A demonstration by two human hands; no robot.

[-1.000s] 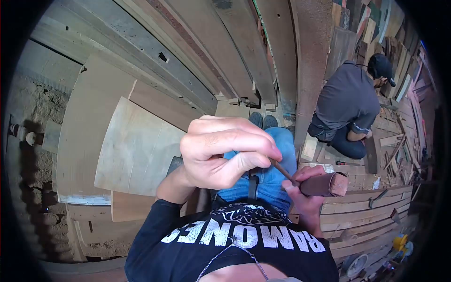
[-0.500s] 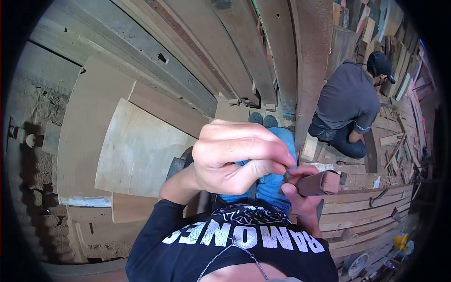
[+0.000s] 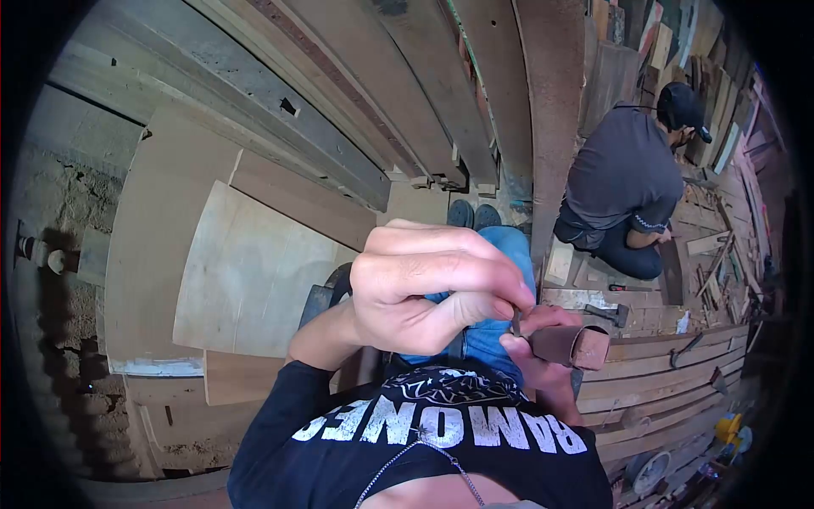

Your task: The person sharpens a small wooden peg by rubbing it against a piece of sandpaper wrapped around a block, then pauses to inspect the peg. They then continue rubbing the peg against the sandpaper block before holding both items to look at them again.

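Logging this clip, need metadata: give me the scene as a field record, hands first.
left hand: pinching a thin dark strip
right hand: gripping a block wrapped in a dark sheet, possibly sandpaper
hand spacing: close together; contact unclear
co-worker: low to the floor at image right, in a dark cap
image left: pale plywood sheet overlapping a larger brown panel
image lower right: wooden boards side by side

From my lap (image 3: 489, 346), with my left hand (image 3: 437, 288) above it, a block (image 3: 560, 346) sat in my right hand (image 3: 543, 373) at three o'clock, stacked planks (image 3: 636, 373) beyond. Shoes (image 3: 462, 215) lay toward twelve, a person (image 3: 623, 174) between one and two, a sheet (image 3: 250, 271) on a board (image 3: 157, 229) around nine.
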